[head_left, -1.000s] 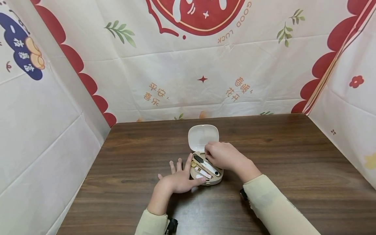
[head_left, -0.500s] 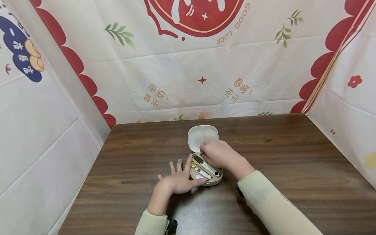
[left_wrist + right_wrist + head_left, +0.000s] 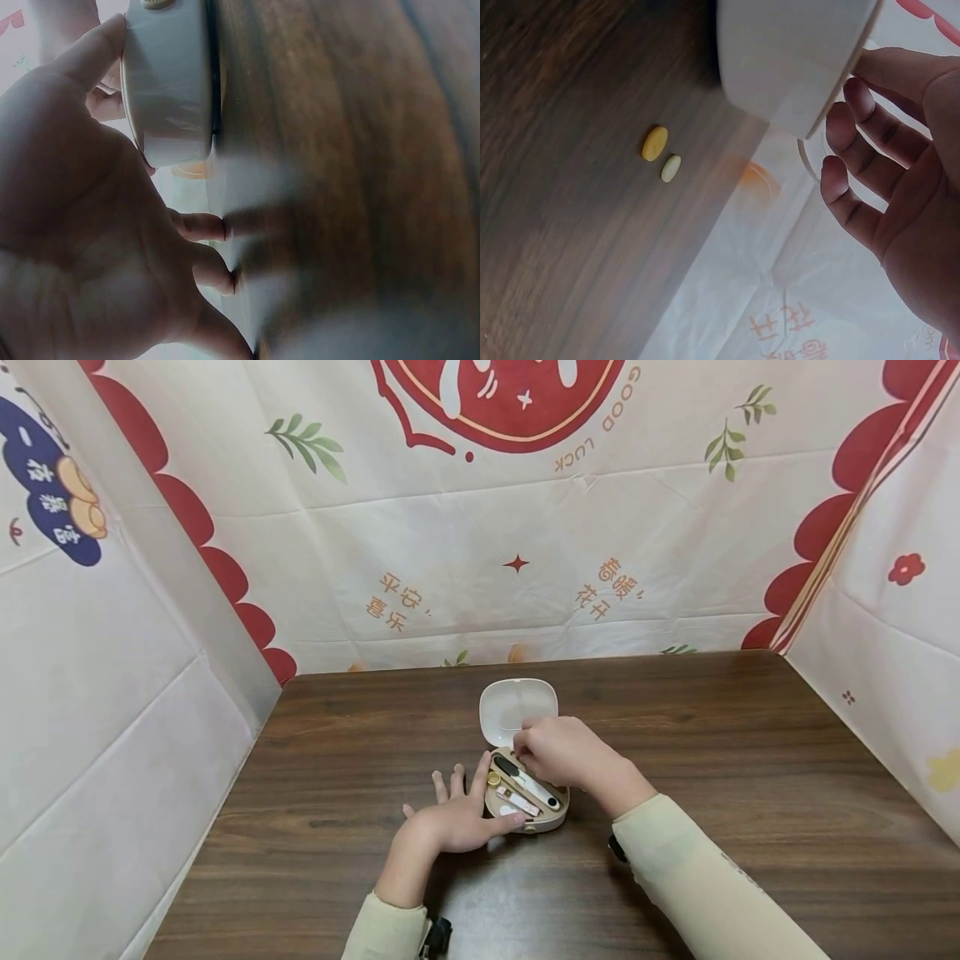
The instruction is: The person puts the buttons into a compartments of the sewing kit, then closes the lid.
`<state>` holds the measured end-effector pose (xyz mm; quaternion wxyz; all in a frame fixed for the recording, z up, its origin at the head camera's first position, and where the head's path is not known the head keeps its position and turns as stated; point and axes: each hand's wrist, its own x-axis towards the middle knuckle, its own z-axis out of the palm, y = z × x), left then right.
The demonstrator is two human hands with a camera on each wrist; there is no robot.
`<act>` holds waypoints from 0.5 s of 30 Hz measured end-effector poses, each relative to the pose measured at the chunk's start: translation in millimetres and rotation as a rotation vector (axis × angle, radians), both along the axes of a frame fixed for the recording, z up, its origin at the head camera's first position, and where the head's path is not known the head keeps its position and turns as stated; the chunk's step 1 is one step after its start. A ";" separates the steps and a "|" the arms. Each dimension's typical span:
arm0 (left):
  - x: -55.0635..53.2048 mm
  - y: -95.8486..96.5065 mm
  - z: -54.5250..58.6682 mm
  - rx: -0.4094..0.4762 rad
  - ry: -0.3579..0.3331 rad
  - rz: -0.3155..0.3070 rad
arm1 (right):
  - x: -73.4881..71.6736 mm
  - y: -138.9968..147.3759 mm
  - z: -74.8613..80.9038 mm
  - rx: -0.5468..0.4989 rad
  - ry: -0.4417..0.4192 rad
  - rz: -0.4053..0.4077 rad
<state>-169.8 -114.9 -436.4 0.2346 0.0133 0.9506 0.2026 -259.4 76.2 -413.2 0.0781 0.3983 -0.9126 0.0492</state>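
An oval beige case [image 3: 551, 823] stands on the table with its white lid [image 3: 504, 710] swung back. Inside lie a long white tool with a black end [image 3: 529, 782], a gold ring-like piece [image 3: 494, 779] and a small white-and-pink piece [image 3: 519, 802]. My left hand [image 3: 455, 823] spreads straight fingers about the near-left side; the thumb touches the front rim and the index finger lies along the left edge. My right hand [image 3: 558, 752] reaches over the far-right part, fingers bent at the rim. What its fingertips touch inside is hidden. The right wrist view shows the case wall [image 3: 795, 60] beside those fingers.
Two small yellowish oval pieces [image 3: 655, 143] lie on the wood in the right wrist view. The dark wooden table [image 3: 337, 735] ends at a printed white cloth [image 3: 450, 552] behind, with more cloth at both sides.
My right hand shifted slightly left over the case, then moved back a little to the right. The left hand and the case stay in place.
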 end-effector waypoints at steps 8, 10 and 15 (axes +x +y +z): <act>0.2 -0.6 2.3 -0.002 0.002 0.002 | 0.4 6.8 15.6 -0.007 -0.010 -0.023; 0.1 -0.5 2.8 -0.002 -0.001 0.004 | -0.2 9.7 18.9 -0.003 -0.011 -0.036; -0.6 -0.6 3.0 0.002 -0.008 0.008 | -0.7 19.6 22.9 0.007 -0.021 -0.068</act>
